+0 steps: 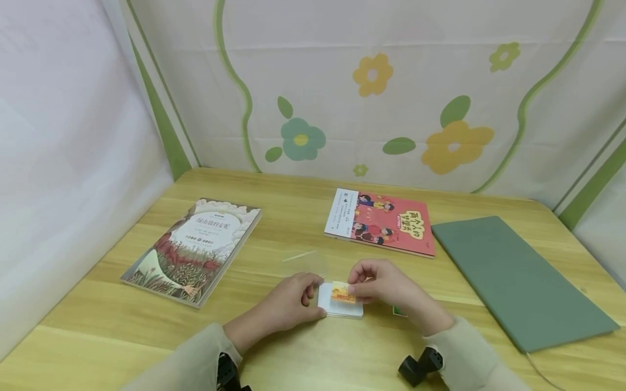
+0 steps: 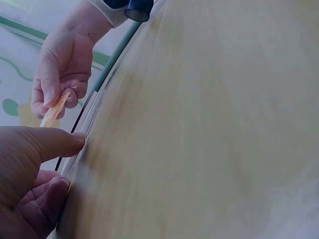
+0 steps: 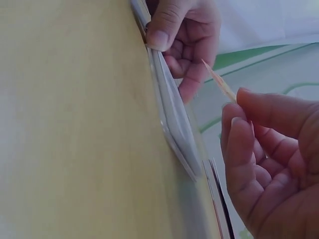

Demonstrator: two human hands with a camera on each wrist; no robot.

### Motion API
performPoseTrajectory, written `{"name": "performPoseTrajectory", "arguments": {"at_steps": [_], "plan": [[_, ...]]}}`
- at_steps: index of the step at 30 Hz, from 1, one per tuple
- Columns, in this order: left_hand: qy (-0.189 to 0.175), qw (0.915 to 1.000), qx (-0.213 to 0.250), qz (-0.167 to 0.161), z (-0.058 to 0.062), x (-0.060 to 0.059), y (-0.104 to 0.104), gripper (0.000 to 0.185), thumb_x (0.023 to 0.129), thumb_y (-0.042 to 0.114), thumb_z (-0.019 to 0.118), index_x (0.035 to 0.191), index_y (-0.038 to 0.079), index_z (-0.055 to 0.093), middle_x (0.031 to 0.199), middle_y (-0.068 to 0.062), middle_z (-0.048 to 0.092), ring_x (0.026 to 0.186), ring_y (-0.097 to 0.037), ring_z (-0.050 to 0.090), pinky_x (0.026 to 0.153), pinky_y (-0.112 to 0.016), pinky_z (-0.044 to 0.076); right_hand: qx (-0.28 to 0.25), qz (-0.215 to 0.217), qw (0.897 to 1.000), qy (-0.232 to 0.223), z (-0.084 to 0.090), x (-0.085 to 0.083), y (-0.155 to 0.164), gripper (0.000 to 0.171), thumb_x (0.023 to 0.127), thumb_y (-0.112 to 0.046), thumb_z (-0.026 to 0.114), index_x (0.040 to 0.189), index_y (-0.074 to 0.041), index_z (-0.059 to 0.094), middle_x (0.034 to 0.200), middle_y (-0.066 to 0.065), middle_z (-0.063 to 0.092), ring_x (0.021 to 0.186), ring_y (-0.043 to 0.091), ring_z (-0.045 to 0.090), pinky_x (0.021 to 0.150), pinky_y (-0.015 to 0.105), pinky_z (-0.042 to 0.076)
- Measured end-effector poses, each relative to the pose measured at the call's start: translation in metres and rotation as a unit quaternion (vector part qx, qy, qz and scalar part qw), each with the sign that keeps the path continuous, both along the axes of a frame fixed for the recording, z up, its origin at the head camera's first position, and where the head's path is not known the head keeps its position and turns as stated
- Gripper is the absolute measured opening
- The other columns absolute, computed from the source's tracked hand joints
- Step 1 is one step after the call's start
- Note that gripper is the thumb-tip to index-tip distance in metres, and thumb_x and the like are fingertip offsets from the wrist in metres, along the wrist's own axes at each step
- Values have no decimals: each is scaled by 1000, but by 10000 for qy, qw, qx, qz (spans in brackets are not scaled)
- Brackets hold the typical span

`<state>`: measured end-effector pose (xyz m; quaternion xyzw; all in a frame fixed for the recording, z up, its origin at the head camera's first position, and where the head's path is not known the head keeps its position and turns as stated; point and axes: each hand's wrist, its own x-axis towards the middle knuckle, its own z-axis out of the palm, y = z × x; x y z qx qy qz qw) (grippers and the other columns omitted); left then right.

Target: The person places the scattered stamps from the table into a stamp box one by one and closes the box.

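Behind hands: two books [image 1: 193,250], green mat [image 1: 518,279], clear sleeve [image 1: 303,263].

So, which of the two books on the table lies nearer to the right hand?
The red book; it lies just beyond the right hand, while the pale book lies far left.

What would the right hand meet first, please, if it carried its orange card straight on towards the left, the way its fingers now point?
Most likely the left hand, which rests on the far side of the white card stack. The right hand pinches the orange card just above that stack; depth is unclear.
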<state>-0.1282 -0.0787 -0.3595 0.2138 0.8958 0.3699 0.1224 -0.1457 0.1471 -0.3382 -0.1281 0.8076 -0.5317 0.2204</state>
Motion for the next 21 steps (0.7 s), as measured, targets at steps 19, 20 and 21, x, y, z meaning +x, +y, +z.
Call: {"name": "performPoseTrajectory", "arguments": {"at_steps": [19, 20, 21], "plan": [[103, 9999, 13, -68, -3, -1, -2, 53, 76, 23, 75, 120, 1, 56, 83, 2, 48, 68, -8, 46, 61, -21, 41, 449, 42, 9962, 739, -12, -1, -28, 13, 78, -13, 72, 82, -5, 62, 74, 2, 56, 70, 14, 51, 59, 25, 43], [105, 9999, 26, -72, -3, -1, -2, 52, 76, 23, 75, 120, 1, 56, 83, 2, 48, 68, -8, 46, 61, -21, 41, 530, 34, 9950, 849, -13, -1, -29, 12, 78, -12, 72, 81, -6, 62, 73, 1, 56, 70, 14, 51, 59, 25, 43], [109, 9999, 35, -73, -3, -1, -2, 52, 76, 23, 75, 119, 1, 56, 83, 2, 48, 68, -8, 46, 61, -21, 41, 593, 28, 9938, 937, -14, 0, -30, 11, 78, -12, 72, 80, -7, 62, 73, 1, 56, 70, 14, 51, 59, 25, 42]]}}
